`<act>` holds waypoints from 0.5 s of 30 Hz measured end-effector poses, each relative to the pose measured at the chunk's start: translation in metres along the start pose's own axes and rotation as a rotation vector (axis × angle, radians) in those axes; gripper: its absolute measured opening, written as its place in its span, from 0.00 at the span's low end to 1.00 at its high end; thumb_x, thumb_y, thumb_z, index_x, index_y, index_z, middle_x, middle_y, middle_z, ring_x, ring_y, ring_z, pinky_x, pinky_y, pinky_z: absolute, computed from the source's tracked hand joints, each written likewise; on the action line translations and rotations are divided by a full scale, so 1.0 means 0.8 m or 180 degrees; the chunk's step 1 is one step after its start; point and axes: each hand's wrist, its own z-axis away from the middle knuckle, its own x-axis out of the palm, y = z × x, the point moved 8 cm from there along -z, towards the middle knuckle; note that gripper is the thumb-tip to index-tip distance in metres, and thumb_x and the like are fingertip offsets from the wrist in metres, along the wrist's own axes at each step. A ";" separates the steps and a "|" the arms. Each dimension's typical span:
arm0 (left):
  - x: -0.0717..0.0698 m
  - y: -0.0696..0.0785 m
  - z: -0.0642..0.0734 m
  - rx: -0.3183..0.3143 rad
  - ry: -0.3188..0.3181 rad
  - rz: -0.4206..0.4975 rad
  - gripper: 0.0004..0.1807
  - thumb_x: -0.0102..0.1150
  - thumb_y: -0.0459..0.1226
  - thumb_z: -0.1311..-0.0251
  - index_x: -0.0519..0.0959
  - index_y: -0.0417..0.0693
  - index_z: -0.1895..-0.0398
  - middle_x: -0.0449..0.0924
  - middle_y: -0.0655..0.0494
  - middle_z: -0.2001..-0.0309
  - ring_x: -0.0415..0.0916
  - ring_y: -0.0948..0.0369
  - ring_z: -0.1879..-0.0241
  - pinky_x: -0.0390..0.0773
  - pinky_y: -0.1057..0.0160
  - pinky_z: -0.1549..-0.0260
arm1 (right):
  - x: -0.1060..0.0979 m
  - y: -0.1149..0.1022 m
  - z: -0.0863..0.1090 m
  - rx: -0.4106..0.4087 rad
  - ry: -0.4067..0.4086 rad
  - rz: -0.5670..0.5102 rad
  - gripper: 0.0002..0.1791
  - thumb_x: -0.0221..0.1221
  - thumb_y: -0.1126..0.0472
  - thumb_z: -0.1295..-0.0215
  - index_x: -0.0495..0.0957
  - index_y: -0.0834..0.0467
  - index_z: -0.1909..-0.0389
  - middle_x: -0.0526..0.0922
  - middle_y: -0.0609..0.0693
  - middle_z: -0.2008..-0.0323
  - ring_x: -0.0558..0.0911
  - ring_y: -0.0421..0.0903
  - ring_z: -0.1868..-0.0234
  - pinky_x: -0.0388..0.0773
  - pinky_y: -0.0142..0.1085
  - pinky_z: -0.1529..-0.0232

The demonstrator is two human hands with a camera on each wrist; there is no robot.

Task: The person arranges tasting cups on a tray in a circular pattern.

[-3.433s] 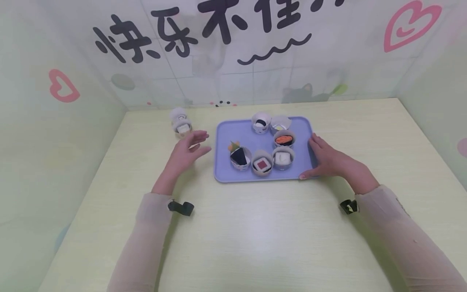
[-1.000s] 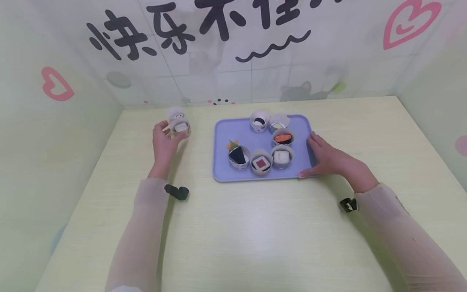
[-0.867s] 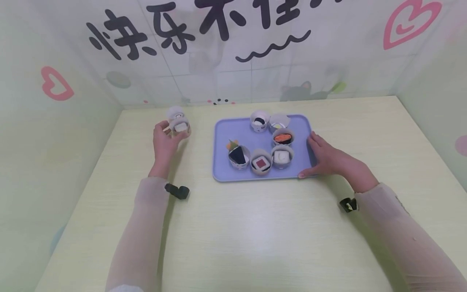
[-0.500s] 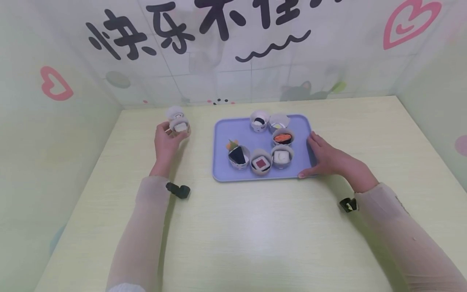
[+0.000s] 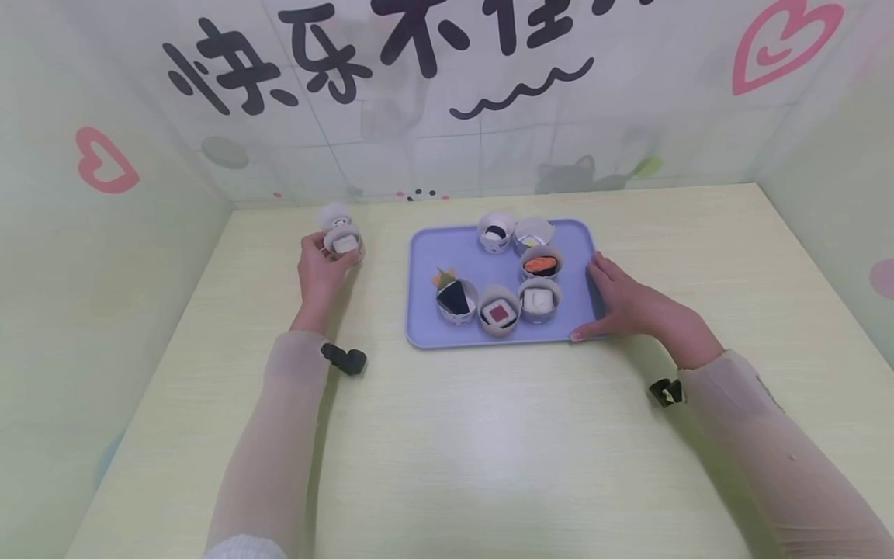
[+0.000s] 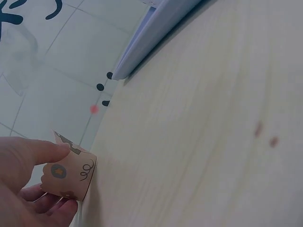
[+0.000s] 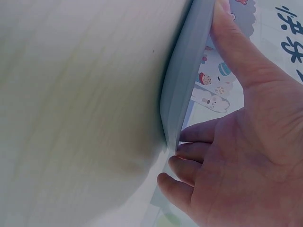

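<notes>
At the back left of the table, my left hand (image 5: 321, 268) holds a paper baking cup (image 5: 343, 242) with a white block-shaped toy sushi piece inside. In the left wrist view the patterned cup (image 6: 68, 172) sits between thumb and fingers, close to the tabletop. Just behind it stands another paper cup (image 5: 334, 217). My right hand (image 5: 625, 299) rests along the right edge of a lavender tray (image 5: 433, 252), thumb at its front corner. The right wrist view has that hand's fingers (image 7: 196, 132) against the tray's rim (image 7: 182, 90).
Several paper cups stand on the tray, among them ones with an orange-topped sushi (image 5: 541, 265), a red-centred roll (image 5: 499, 313), a white piece (image 5: 538, 300) and a black triangular rice ball (image 5: 454, 297). A printed wall (image 5: 419, 155) closes off the table's back.
My left hand has moved left from beside the tray and taken hold of the paper cup. Over the last second it has barely shifted. The right hand stays on the tray's edge.
</notes>
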 end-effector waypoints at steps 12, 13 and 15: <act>-0.001 0.002 0.000 0.0028 0.0091 -0.0121 0.37 0.64 0.39 0.38 0.57 0.43 0.30 0.69 0.42 0.32 0.70 0.52 0.34 0.73 0.57 0.33 | 0.000 0.001 -0.001 0.0009 0.0000 -0.0018 0.74 0.72 0.36 0.51 0.35 0.74 0.24 0.32 0.73 0.23 0.38 0.70 0.22 0.46 0.64 0.23; -0.001 0.002 0.000 0.0024 0.0083 -0.0117 0.37 0.64 0.39 0.38 0.57 0.43 0.30 0.68 0.42 0.31 0.70 0.52 0.34 0.74 0.58 0.33 | 0.000 0.001 -0.001 0.0013 -0.0003 -0.0021 0.74 0.72 0.36 0.51 0.35 0.74 0.24 0.32 0.72 0.23 0.38 0.69 0.22 0.46 0.64 0.23; 0.000 0.002 0.001 0.0026 0.0062 -0.0098 0.37 0.64 0.39 0.37 0.57 0.43 0.29 0.68 0.42 0.31 0.70 0.52 0.34 0.75 0.59 0.34 | 0.000 0.001 -0.001 0.0021 -0.0010 -0.0020 0.74 0.72 0.36 0.51 0.35 0.73 0.24 0.31 0.72 0.23 0.38 0.69 0.22 0.46 0.64 0.23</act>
